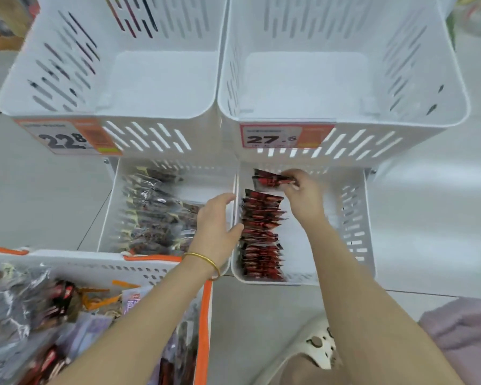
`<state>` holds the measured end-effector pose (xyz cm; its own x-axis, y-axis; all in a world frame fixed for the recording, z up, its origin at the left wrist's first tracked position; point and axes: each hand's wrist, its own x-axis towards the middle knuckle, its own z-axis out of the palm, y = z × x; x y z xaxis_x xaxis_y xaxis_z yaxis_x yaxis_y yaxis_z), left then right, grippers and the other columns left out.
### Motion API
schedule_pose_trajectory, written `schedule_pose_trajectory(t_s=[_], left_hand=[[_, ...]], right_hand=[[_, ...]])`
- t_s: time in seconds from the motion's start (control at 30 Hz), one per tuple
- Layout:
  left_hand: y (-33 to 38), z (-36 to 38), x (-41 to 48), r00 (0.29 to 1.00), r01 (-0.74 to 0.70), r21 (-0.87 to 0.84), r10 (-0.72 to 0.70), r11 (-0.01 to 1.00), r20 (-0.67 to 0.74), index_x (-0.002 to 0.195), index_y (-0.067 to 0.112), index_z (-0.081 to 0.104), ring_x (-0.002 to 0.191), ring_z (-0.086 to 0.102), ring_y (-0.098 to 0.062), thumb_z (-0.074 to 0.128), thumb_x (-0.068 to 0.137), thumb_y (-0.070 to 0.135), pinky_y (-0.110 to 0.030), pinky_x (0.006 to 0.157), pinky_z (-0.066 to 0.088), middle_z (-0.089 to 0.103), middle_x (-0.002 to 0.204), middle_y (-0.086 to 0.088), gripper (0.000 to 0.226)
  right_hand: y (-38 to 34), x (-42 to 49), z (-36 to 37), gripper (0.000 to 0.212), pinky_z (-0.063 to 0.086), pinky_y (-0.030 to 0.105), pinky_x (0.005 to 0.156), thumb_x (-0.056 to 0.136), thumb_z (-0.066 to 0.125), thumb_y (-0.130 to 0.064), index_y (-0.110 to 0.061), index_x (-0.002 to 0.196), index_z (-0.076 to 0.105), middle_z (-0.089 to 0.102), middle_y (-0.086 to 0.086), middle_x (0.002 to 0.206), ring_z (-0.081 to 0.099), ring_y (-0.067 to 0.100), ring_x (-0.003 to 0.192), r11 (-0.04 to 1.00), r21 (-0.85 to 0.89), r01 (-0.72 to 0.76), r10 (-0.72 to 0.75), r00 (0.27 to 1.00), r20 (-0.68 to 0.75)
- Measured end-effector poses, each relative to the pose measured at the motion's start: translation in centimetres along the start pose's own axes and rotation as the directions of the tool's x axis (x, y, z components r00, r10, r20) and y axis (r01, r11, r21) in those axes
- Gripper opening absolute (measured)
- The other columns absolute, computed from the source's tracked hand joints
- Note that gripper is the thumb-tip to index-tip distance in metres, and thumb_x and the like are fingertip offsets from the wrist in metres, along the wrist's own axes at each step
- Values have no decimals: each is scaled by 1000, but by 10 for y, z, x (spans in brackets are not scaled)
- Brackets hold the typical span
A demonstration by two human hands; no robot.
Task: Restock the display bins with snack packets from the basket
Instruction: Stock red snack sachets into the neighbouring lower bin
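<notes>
White slotted plastic bin (356,218); right hand (303,195) pinches glossy red packet (271,179).

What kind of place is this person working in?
Most likely a shop's snack display. The white slotted bins carry printed price tags, one lower bin holds a neat row of red packets, and an orange-trimmed basket of mixed snacks stands beside them. The right hand holds one red packet.
</notes>
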<state>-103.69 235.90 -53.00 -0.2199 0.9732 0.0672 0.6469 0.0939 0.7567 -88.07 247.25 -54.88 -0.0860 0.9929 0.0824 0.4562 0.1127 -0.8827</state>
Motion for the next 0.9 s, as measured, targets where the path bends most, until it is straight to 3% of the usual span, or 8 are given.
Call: schedule_pose_trajectory(t_s=[0.17, 0.27, 0.37, 0.47, 0.53, 0.67, 0.77, 0.9], left_hand=[[-7, 2, 3, 999, 41, -22, -41, 999, 9, 133, 11, 43, 128, 38, -24, 63, 84, 4, -42, 109, 31, 44, 134, -7, 54], [-12, -1, 5, 999, 44, -23, -44, 999, 20, 133, 13, 43, 127, 39, -23, 63, 84, 4, -43, 108, 34, 44, 133, -6, 54], [-18, -9, 1, 999, 46, -49, -46, 998, 5, 132, 15, 44, 124, 41, -21, 61, 84, 1, -40, 107, 37, 46, 127, -4, 53], [-18, -27, -12, 998, 45, -116, -49, 992, -34, 129, 15, 45, 114, 43, -9, 59, 85, -2, -16, 96, 40, 45, 122, 2, 49], [-19, -44, -28, 995, 60, -153, -71, 986, -64, 126, 18, 46, 113, 43, -3, 58, 86, -2, -9, 90, 39, 46, 124, 4, 47], [-48, -87, -78, 976, 155, -188, -180, 970, -121, 121, 18, 50, 102, 46, 4, 57, 87, -2, -7, 83, 41, 49, 122, 1, 39], [-85, -121, -120, 929, 303, -175, -332, 937, -165, 122, 13, 52, 112, 44, -6, 54, 89, -1, -17, 87, 40, 50, 124, -1, 36], [-123, -156, -157, 810, 446, -216, -494, 869, -316, 118, 4, 55, 106, 51, -15, 49, 87, -8, -18, 90, 39, 54, 116, -7, 34]], right_hand=[[11, 6, 17, 27, 35, 28, 83, 93, 38, -8, -14, 114, 53, 54, 3, 112, 49, 20, 106, 969, 70, -238, 206, 931, 301], [12, 4, 21, 26, 35, 30, 83, 92, 38, -14, -19, 116, 48, 51, 2, 118, 47, 20, 112, 962, 79, -263, 219, 909, 353], [12, -5, 19, 42, 34, 30, 93, 91, 39, -14, -21, 132, 43, 46, -1, 133, 42, 16, 122, 964, 113, -242, 196, 930, 311], [-1, -23, 19, 47, 35, 29, 99, 87, 43, -14, -19, 133, 47, 48, -2, 136, 43, 15, 125, 991, 84, -104, 97, 992, 86], [-21, -42, 26, 45, 41, 30, 93, 78, 44, -19, -16, 121, 56, 57, 0, 122, 50, 18, 114, 1000, -8, 7, -8, 996, -86], [-78, -98, 64, 38, 38, 30, 80, 69, 45, -18, -11, 100, 64, 63, 3, 97, 51, 20, 94, 931, -125, 342, -358, 923, -139], [-109, -145, 109, 38, 42, 32, 80, 70, 43, -18, -9, 101, 63, 62, 5, 98, 54, 20, 92, 839, -17, 544, -540, 836, 94], [-121, -199, 177, 33, 44, 29, 83, 86, 44, -8, -12, 117, 57, 57, 2, 114, 56, 20, 101, 902, 50, 428, -380, 736, 560]])
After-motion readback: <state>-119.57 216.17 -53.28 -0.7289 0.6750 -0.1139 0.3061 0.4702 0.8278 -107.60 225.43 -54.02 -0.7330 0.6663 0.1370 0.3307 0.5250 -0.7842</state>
